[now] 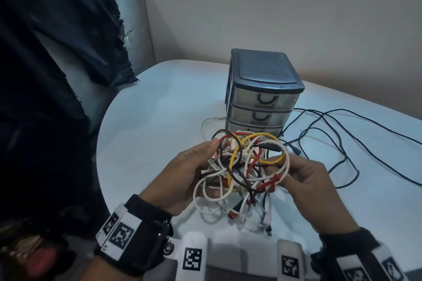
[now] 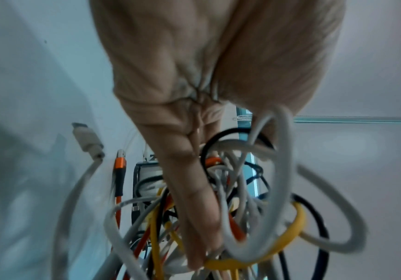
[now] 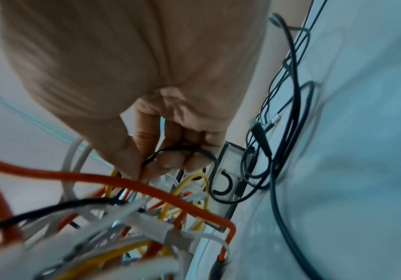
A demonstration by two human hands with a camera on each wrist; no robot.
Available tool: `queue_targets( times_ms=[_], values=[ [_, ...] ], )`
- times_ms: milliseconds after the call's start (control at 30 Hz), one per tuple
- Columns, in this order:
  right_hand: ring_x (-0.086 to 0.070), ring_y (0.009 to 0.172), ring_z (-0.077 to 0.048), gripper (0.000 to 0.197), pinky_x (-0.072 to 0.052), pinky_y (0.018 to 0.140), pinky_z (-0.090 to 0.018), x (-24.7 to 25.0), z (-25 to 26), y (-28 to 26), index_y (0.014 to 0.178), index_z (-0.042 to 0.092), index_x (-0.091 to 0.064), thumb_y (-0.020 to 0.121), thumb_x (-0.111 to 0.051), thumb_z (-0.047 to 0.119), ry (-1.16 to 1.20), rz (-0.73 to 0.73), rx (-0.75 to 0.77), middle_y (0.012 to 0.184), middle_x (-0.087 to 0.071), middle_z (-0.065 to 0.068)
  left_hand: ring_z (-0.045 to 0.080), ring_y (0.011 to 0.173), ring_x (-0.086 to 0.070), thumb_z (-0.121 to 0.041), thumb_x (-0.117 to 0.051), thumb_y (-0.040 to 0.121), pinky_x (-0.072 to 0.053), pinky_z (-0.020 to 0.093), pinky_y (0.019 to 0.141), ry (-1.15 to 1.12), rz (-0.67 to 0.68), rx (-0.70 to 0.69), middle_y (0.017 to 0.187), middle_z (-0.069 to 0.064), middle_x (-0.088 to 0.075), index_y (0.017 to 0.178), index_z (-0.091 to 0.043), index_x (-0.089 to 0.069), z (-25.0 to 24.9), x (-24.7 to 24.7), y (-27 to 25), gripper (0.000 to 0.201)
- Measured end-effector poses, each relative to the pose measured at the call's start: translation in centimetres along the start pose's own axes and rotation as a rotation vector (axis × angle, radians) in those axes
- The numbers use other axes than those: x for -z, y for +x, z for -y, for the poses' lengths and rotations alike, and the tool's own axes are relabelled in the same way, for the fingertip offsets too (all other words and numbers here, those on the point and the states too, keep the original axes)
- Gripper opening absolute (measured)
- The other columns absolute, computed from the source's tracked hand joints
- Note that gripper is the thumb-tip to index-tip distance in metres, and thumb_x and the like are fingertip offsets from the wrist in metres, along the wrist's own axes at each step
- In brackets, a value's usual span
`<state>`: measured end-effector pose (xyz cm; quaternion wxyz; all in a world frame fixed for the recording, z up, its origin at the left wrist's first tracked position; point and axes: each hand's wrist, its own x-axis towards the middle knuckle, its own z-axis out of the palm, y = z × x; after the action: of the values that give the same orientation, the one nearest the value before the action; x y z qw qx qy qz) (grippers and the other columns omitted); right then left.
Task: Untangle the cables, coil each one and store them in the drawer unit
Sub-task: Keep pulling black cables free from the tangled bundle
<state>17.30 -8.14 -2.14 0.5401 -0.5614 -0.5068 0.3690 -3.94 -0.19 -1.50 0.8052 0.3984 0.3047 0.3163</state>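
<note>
A tangle of white, yellow, red and black cables (image 1: 244,166) is lifted above the white table (image 1: 148,121), its plugs hanging down. My left hand (image 1: 194,171) grips the tangle's left side, thumb on top; in the left wrist view the left hand (image 2: 194,199) has fingers threaded among the tangle's loops (image 2: 254,217). My right hand (image 1: 303,178) holds the tangle's right side. In the right wrist view the right hand (image 3: 170,157) pinches a thin black cable (image 3: 182,149). The grey drawer unit (image 1: 262,89) stands just behind, all three drawers closed.
A long thin black cable (image 1: 342,143) lies in loose loops on the table right of the drawer unit. A thin white cable (image 1: 205,123) lies left of the unit's base. Dark cloth (image 1: 57,52) hangs at the left beside the table edge.
</note>
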Motion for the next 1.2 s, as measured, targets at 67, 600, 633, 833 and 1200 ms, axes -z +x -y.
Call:
queue_targets(
  times_ms=[67,600,633,833,1200],
  values=[
    [-0.073,0.092,-0.017,0.019,-0.056,0.083,-0.026,0.3,0.0,0.0,0.096,0.014,-0.078,0.08,-0.067,0.013,0.007,-0.035,-0.005,0.093,-0.078,-0.002,0.021,0.065,-0.071,-0.017,-0.074,0.083,-0.062,0.031,0.059,-0.016,0.061,-0.014,0.098,0.017,-0.073,0.116,-0.01,-0.073,0.0,0.1,-0.1,0.033],
    [-0.073,0.09,-0.016,0.022,-0.058,0.073,-0.021,-0.7,0.2,0.0,0.1,0.012,-0.074,0.091,-0.06,-0.003,0.009,-0.111,-0.089,0.092,-0.078,0.002,0.022,0.08,-0.073,-0.01,-0.083,0.061,-0.059,0.034,0.063,0.249,-0.084,-0.242,0.1,0.009,-0.077,0.114,-0.021,-0.071,1.2,-0.9,0.4,0.056],
    [-0.072,0.09,-0.013,0.021,-0.059,0.077,-0.024,-0.6,0.3,-0.1,0.1,0.014,-0.073,0.093,-0.06,-0.001,-0.035,-0.195,-0.068,0.092,-0.077,0.003,0.023,0.08,-0.073,-0.01,-0.085,0.06,-0.06,0.035,0.065,0.271,-0.104,-0.269,0.1,0.009,-0.077,0.111,-0.023,-0.073,1.2,-1.0,0.3,0.054],
    [-0.059,0.085,-0.015,0.014,-0.045,0.079,-0.028,-3.8,4.6,-2.4,0.083,0.02,-0.071,0.089,-0.065,0.031,-0.553,-0.363,0.486,0.082,-0.063,0.008,0.02,0.089,-0.075,0.004,-0.085,0.07,-0.061,0.043,0.078,0.461,-0.185,-0.437,0.101,-0.001,-0.077,0.112,-0.026,-0.071,1.4,-1.8,0.3,0.053],
    [-0.063,0.082,-0.008,0.024,-0.047,0.073,-0.022,-5.2,3.8,-2.4,0.08,0.025,-0.066,0.099,-0.055,0.033,-0.4,-0.146,0.179,0.083,-0.067,0.012,-0.005,0.086,-0.068,-0.008,-0.082,0.075,-0.052,0.012,0.074,0.824,-0.373,-0.628,0.094,-0.016,-0.072,0.113,-0.029,-0.065,1.8,-2.6,-0.1,0.047]
  ],
)
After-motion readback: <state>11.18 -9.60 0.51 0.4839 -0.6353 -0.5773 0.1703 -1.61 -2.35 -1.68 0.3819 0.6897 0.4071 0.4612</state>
